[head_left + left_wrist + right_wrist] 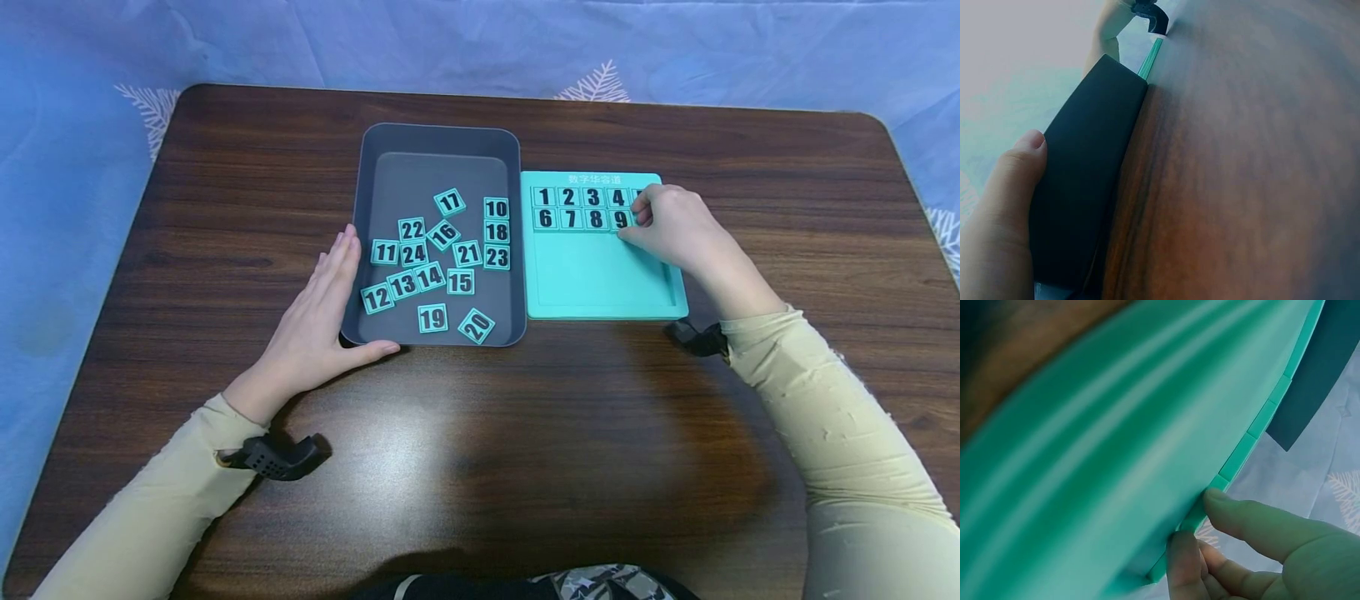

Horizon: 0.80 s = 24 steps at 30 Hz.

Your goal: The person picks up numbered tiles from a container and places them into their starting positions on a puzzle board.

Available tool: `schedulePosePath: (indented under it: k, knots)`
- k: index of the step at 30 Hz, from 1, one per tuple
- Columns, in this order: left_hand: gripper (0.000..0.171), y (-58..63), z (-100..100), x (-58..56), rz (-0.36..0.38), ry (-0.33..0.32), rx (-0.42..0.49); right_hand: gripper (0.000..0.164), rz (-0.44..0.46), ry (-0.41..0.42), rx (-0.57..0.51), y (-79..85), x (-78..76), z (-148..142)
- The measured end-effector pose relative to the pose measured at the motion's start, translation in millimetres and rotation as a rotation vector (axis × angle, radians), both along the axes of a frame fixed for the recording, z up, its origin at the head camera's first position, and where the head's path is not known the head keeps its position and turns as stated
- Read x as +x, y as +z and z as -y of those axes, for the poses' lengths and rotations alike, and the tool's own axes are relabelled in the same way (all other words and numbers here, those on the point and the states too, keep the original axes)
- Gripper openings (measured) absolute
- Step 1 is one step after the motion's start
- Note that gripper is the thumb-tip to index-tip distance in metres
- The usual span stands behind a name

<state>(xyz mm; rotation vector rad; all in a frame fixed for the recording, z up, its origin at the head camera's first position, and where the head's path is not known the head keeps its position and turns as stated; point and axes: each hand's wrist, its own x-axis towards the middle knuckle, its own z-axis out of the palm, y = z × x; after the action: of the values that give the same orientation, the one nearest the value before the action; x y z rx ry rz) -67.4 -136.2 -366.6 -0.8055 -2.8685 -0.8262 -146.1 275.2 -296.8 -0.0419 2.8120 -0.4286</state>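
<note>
A turquoise puzzle board [603, 279] carries two rows of number tiles, 1 to 4 and 6 to 9 legible, with the top row's right end behind my right hand. My right hand [675, 225] pinches the 9 tile [620, 219] between thumb and fingers at the second row. The right wrist view shows the thumb [1235, 515] and a bent finger at either side of a tile's edge. My left hand [318, 312] lies with straight fingers along the left wall of a dark grey tray [435, 142], its thumb at the front left corner.
Loose number tiles lie in the tray, among them the 17 tile [450, 202], the 19 tile [432, 318] and the 20 tile [476, 326]. Tray and board stand side by side on a dark wooden table [525, 433]. Blue patterned cloth [450, 42] surrounds the far edge.
</note>
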Motion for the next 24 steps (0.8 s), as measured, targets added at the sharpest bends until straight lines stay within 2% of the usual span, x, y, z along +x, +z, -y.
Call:
schedulePosePath:
  k: [14, 24]
  knots:
    - [0.117, -0.2, 0, 0.6, -0.004, -0.001, 0.000, 0.042, -0.033, 0.016, -0.043, 6.6, 3.9, 8]
    - [0.117, 0.1, 0, 0.3, -0.007, -0.008, 0.008, 0.032, -0.167, 0.224, -0.148, 22.4, 18.2, 52]
